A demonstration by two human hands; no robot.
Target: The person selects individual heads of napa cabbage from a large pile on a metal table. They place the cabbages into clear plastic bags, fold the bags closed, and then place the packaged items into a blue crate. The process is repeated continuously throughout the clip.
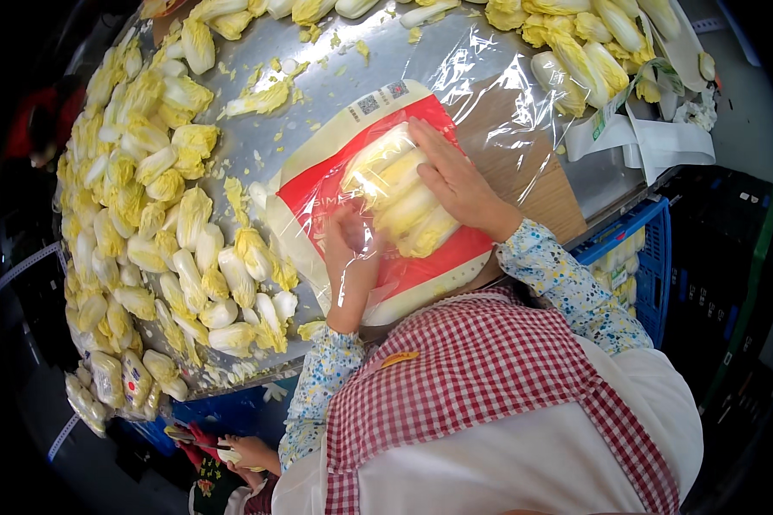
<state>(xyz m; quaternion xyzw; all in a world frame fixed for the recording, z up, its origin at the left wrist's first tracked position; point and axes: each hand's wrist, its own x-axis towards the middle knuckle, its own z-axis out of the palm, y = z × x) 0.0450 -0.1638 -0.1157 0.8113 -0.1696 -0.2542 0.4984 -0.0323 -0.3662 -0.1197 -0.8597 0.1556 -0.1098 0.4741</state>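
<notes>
Several pale yellow napa cabbage hearts [404, 193] lie side by side on a red and cream printed plastic bag [318, 184]. Shiny clear film [494, 112] spreads around them; whether they are inside the bag I cannot tell. My left hand [352, 257] is at their left end, fingers curled in on the film, which glints over the hand and wrist. What lies under those fingertips is partly hidden. My right hand [462, 187] rests along the right side of the hearts, fingers stretched out and lying flat against them.
Loose cabbage hearts [146, 172] are heaped along the table's left; more [593, 64] lie far right. Leaf scraps [266, 99] dot the metal tabletop [335, 69]. A brown board [524, 163], white strips [670, 142] and a blue crate [653, 275] are rightward. Another person's hands [249, 451] work lower left.
</notes>
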